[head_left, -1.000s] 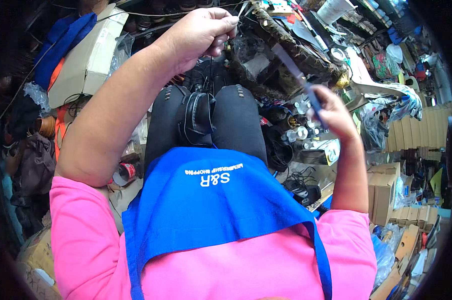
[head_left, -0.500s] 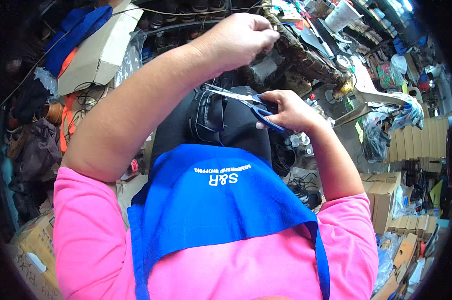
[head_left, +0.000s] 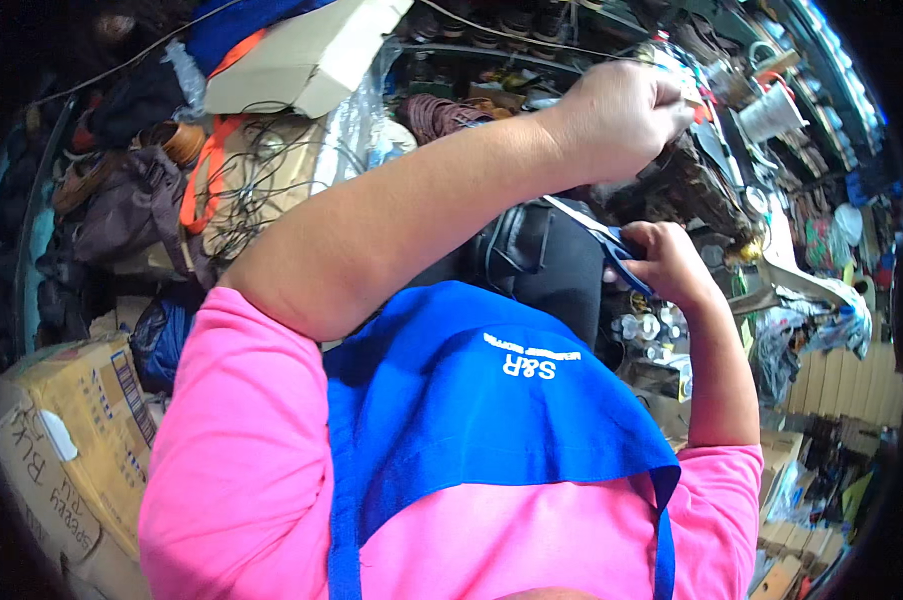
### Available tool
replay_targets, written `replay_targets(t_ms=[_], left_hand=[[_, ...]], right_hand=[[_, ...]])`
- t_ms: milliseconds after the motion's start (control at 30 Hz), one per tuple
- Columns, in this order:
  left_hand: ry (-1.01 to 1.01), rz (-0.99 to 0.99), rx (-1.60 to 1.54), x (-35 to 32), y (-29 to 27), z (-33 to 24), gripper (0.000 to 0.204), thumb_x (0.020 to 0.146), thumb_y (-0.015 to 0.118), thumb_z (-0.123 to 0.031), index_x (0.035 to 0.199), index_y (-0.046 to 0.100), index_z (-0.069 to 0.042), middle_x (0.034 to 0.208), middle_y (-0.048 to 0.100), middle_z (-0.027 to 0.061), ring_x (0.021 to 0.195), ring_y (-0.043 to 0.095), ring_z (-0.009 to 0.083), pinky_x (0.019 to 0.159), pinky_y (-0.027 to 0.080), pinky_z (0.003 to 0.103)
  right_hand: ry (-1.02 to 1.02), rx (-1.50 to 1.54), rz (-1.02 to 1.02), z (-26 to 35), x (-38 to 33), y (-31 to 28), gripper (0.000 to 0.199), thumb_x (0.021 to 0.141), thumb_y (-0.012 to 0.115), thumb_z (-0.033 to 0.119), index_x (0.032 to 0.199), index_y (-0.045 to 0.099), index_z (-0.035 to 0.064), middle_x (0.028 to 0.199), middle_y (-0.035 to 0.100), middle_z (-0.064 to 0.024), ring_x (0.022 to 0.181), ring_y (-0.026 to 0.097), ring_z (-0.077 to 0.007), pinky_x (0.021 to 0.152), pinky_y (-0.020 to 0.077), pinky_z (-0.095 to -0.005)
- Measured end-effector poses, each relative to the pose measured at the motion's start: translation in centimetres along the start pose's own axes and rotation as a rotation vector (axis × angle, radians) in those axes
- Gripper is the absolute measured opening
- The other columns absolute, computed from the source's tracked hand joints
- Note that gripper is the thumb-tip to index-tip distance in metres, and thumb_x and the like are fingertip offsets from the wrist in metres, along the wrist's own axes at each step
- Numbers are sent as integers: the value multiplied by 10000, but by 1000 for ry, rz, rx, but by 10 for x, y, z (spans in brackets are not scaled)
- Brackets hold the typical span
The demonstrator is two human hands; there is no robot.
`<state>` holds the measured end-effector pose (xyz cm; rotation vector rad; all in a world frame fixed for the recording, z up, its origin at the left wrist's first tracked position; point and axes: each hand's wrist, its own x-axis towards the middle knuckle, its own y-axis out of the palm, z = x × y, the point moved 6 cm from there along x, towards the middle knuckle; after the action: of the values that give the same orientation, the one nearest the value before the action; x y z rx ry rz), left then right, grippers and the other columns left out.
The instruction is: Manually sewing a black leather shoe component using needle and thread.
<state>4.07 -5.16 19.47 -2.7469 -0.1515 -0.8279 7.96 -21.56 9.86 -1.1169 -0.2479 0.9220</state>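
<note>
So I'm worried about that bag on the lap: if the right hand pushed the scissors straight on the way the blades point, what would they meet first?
Probably the black bag. The right hand aims the scissors up and to the left, blade tips over the bag's top, just under the left forearm. Depth is unclear, so the forearm could come first.

Your shirt (head_left: pixel 242 470) is bright pink across the lower frame; the apron (head_left: pixel 472 400) over it is strong blue with small white lettering near the centre; the scissors (head_left: pixel 612 245) in your right hand (head_left: pixel 672 265) have blue handles and pale silver blades; the bag (head_left: pixel 542 265) on your lap at centre is black; at upper left a strap (head_left: pixel 204 170) is orange, lying on a beige surface with thin black wires; the box (head_left: pixel 302 55) at top centre is white; the carton (head_left: pixel 82 440) at lower left is tan with dark printing; the cup (head_left: pixel 772 110) at upper right is white.
</note>
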Motion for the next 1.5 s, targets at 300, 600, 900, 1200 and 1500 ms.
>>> replay_targets(t_ms=[300,600,900,1200,1500], left_hand=[[-362,-290,626,-77,-204,-23,140,873,609,-95,952,689,-12,907,677,107,832,616,135,761,473,255],[-815,84,1516,-246,-278,44,185,788,655,-198,944,688,-106,917,635,122,938,599,298,830,424,444],[-436,-248,1150,-200,-268,-14,124,806,625,-68,891,631,22,935,632,110,896,605,244,807,461,322],[-659,298,171,-144,-110,10,262,808,645,-180,977,632,20,894,629,65,809,596,156,741,476,289],[-1051,147,-553,-178,-7,130,511,876,633,-266,1278,457,-4,1147,589,126,962,608,160,853,484,309]], right_hand=[[99,453,-303,-77,-1,-50,321,818,698,203,1060,597,19,807,566,37,686,496,-47,601,396,-201],[-38,4,-490,-166,8,-137,370,889,588,317,1179,594,87,935,592,-1,779,536,-57,661,424,-190],[583,-263,-333,-193,35,-152,549,823,500,568,1114,627,120,889,669,-59,830,624,-180,749,451,-315],[661,-309,-364,-191,28,-154,540,743,613,582,968,715,102,776,700,-75,719,681,-189,734,514,-316],[624,-397,-367,-182,57,-180,479,818,611,498,1035,692,79,876,699,-119,792,663,-202,753,495,-324]])
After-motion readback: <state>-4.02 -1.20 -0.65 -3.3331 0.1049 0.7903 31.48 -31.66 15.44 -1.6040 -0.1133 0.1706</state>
